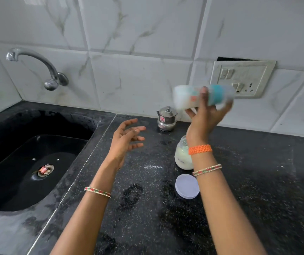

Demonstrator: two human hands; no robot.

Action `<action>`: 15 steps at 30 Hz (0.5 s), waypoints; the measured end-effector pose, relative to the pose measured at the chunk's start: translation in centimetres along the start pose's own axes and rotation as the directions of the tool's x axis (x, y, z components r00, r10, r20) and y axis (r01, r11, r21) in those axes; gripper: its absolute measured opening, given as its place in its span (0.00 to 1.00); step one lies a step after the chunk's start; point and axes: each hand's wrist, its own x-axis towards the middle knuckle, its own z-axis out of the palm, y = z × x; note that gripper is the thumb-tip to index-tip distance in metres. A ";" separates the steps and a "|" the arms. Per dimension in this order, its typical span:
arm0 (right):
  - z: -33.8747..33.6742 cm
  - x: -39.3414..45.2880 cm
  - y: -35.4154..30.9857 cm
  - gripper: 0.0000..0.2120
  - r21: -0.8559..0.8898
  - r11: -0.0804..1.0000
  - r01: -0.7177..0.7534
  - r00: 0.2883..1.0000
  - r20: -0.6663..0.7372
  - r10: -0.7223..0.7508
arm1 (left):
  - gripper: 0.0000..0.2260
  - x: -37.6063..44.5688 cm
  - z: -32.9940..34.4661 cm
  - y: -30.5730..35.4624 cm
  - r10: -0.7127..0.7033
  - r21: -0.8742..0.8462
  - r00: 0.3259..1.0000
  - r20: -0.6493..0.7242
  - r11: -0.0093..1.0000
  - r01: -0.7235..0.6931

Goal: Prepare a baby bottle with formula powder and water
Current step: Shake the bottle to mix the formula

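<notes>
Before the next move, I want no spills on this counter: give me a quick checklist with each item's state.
1. Right hand has a firm hold on the tilted container: ok, fingers wrap it.
2. Container closed: cannot tell, it is blurred.
3. Baby bottle upright on the counter: ok, with white contents.
4. Bottle capped: cannot tell, the wrist hides its top.
5. Round lid off and lying flat near the bottle: ok.
6. Left hand free: ok, open and empty.
</notes>
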 end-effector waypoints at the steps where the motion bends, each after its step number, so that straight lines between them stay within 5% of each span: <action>1: -0.1 -0.2 0.6 0.40 0.037 0.999 -0.039 0.998 -0.050 0.041 | 0.15 -0.1 0.0 0.1 -0.001 -0.008 1.000 -0.006 1.000 0.001; 3: -1.0 -1.0 2.0 0.40 -0.240 0.958 -0.158 0.962 0.183 0.204 | 0.15 -0.2 0.1 0.2 -0.013 -0.006 1.000 -0.008 1.000 0.013; 5: -2.1 -2.9 2.8 0.36 -0.468 0.874 -0.130 0.837 0.421 0.350 | 0.15 -0.2 0.1 0.4 -0.024 0.018 1.000 -0.015 1.000 0.024; 7: -1.7 -2.9 3.1 0.30 -0.254 0.955 -0.151 0.931 0.288 0.223 | 0.14 -0.3 -0.1 0.6 -0.020 0.022 1.000 -0.008 1.000 0.020; 9: -0.9 -2.0 3.0 0.31 0.110 0.982 -0.152 0.984 -0.078 0.161 | 0.13 -0.5 -0.7 0.5 -0.018 0.020 1.000 0.010 1.000 0.017; 11: -1.1 -1.1 3.3 0.34 0.088 0.984 -0.155 0.976 -0.140 0.166 | 0.13 -0.7 -1.3 0.5 -0.029 0.041 0.999 0.022 0.999 0.029; 14: -2.4 -1.6 2.5 0.31 -0.398 0.887 -0.235 0.884 0.291 0.365 | 0.13 -0.3 -1.8 0.5 -0.043 0.032 0.999 0.004 0.999 0.043; 15: -2.9 -1.5 2.1 0.30 -0.417 0.886 -0.202 0.865 0.349 0.361 | 0.13 -0.1 -1.8 0.5 -0.041 0.026 0.999 0.001 0.999 0.041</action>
